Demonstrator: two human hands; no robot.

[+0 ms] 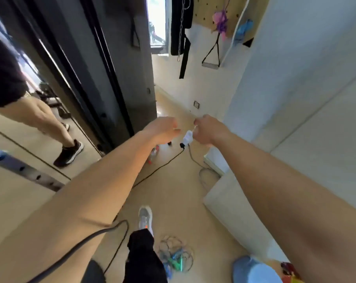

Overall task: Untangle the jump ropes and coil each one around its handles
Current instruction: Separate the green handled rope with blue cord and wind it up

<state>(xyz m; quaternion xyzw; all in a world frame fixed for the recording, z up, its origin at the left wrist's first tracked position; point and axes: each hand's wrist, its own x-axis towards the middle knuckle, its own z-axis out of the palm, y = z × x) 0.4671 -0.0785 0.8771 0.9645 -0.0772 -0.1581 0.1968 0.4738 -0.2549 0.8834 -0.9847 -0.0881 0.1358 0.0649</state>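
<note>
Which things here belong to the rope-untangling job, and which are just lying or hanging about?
Part of the job:
- white handle, gripped by the right hand
- left hand, close beside it
- black rope and grey rope trailing from the handle
- tangled ropes on the floor

Just about:
- grip strap on the wall
- black belt
- pink toy
- wall socket

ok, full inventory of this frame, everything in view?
white handle: 1, white, pinched by right grip
black cord: 1, black, from handle across floor
grey cord: 1, grey, from handle to loop on floor
rope tangle: 1 pile, green/blue, floor near shoe
strap handle: 1, black/grey, hanging on wall
shoe: 1, grey, floor
left grip: bare hand, beside handle, hold unclear
right grip: bare hand, on white handle
</note>
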